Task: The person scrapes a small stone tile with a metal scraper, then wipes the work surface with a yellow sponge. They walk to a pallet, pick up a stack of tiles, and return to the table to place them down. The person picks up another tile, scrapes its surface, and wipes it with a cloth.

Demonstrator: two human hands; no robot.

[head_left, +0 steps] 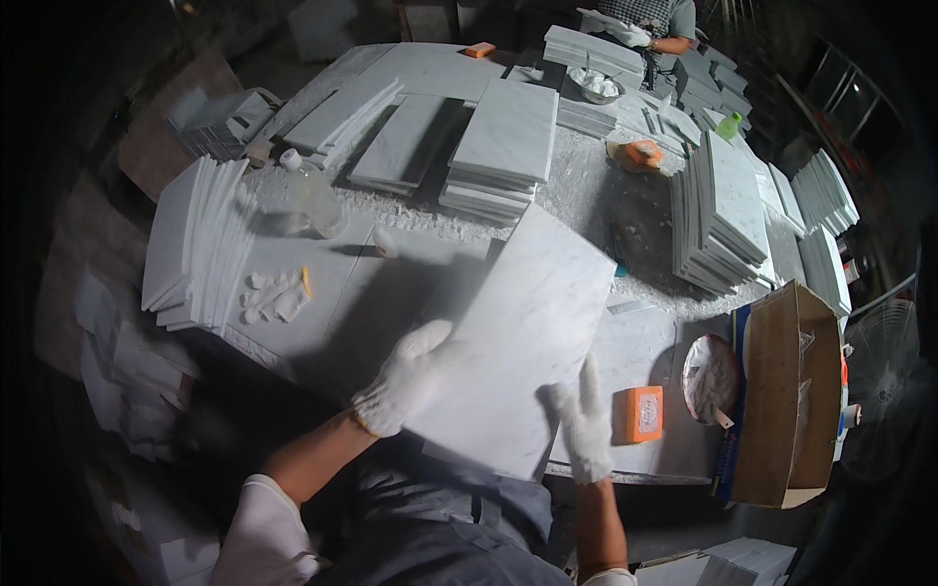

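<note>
A white, grey-veined rectangular stone tile [528, 332] is tilted up in front of me over the near side of the work table. My left hand [403, 379], in a white knit glove, grips its left edge, with the fingers partly hidden behind the tile. On the lower right edge is my right hand [586, 422], gloved the same way, its thumb and fingers closed about the border. Just right of that hand lies an orange block [644, 414] with a pale label. A round dish of whitish paste [710, 379] sits farther right.
Stacks of tiles stand at left [191, 244], centre back [503, 137] and right [723, 210]. An open cardboard box [787, 396] borders the right side. A clear bottle [313, 200] and loose gloves [276, 296] lie left. Another person's gloved hand [630, 35] shows at the back.
</note>
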